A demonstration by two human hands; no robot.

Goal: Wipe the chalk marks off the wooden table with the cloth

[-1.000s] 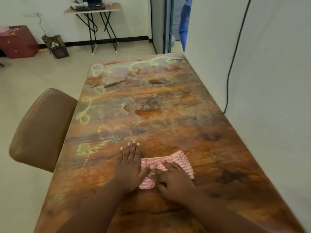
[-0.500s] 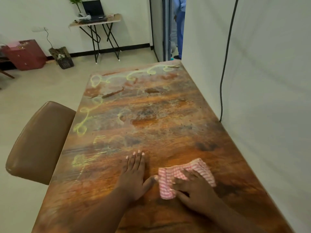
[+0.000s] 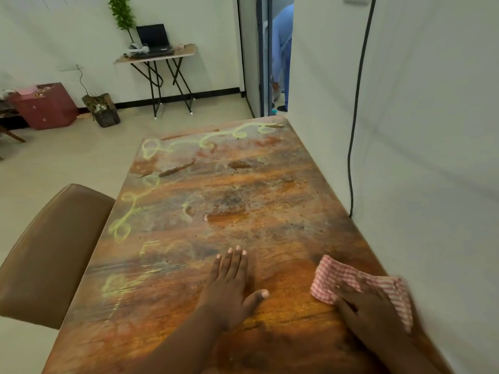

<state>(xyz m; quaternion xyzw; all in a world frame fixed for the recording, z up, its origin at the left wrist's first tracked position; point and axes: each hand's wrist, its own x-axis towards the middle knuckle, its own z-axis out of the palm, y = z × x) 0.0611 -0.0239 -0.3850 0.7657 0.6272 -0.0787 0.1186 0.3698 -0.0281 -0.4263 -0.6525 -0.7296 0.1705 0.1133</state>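
Both hands lie on the wooden table (image 3: 270, 184). Left hand (image 3: 229, 287) rests flat on the bare wood, fingers straight and together, thumb spread to the side, holding nothing. Right hand (image 3: 370, 306) presses down on the pink-and-white checked cloth (image 3: 337, 276) with fingers spread over it, near the table's right edge by the white wall (image 3: 432, 130); this hand is blurred. Yellow-green chalk marks (image 3: 127, 211) loop along the left side and far end. A brown chair (image 3: 51, 249) stands at the table's left
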